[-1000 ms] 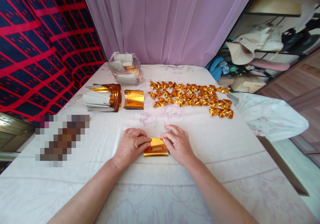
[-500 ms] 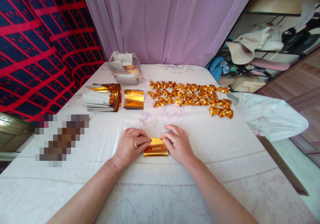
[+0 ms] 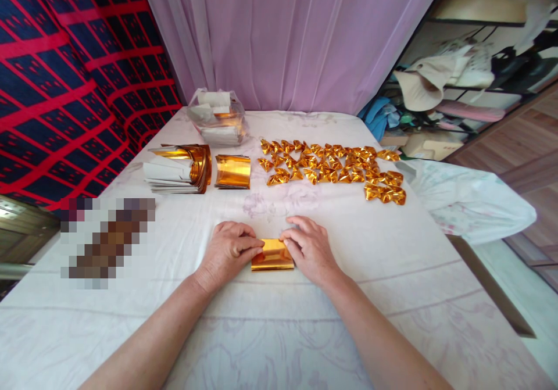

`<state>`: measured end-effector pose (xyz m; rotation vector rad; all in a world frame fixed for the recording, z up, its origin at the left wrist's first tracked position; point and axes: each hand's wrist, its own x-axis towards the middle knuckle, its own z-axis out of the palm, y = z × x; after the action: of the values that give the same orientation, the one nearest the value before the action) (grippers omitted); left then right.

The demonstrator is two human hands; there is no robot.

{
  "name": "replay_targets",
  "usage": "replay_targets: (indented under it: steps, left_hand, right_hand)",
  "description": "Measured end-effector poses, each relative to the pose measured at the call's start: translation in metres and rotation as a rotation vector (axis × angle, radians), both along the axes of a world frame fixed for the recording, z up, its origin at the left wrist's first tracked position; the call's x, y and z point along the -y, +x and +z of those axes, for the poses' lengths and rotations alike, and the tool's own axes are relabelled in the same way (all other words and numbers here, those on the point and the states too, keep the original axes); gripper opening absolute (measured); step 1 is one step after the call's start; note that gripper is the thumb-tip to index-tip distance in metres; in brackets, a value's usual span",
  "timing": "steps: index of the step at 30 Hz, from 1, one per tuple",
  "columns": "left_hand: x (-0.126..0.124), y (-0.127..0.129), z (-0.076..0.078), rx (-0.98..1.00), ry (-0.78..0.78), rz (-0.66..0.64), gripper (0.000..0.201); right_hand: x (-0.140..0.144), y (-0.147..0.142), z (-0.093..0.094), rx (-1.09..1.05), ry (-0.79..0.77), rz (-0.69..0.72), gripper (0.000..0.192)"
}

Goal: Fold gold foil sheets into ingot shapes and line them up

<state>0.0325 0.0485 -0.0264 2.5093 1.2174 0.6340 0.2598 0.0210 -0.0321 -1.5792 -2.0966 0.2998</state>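
Both hands are down on a small folded piece of gold foil paper [image 3: 272, 255], which lies flat on the white sheet right in front of the person. The left hand [image 3: 227, 252] has its fingers curled, fingertips pressing the left edge of the paper. The right hand [image 3: 310, 250] does the same from the other side, index finger laid along the top right corner. So each grip is closed down onto the paper, pinning it rather than lifting it.

The surface looks like a bed [image 3: 436, 274] covered with a pale floral sheet. Further back, a spread of folded gold pieces [image 3: 333, 169] sits in loose rows, well apart from the hands. To the left of those is a short curled stack of gold sheets [image 3: 233, 172], and just beside it a bigger stack of gold-and-white sheets [image 3: 178, 169]. Behind those, a clear plastic bag [image 3: 218, 120] holds more paper.

A purple curtain [image 3: 288, 35] hangs at the far end, and a red and dark blue patterned cloth [image 3: 65, 70] covers the left side. Cluttered shelves [image 3: 462, 76] show on the right.
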Motion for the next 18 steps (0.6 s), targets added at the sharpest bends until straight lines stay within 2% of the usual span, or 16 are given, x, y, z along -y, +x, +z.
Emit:
replay_targets:
  steps: [18]
  left_hand:
    - [0.0016, 0.0034, 0.0065, -0.027, -0.085, 0.034, 0.014]
  right_hand:
    - [-0.0017, 0.003, 0.0013, -0.019, -0.015, 0.023, 0.022]
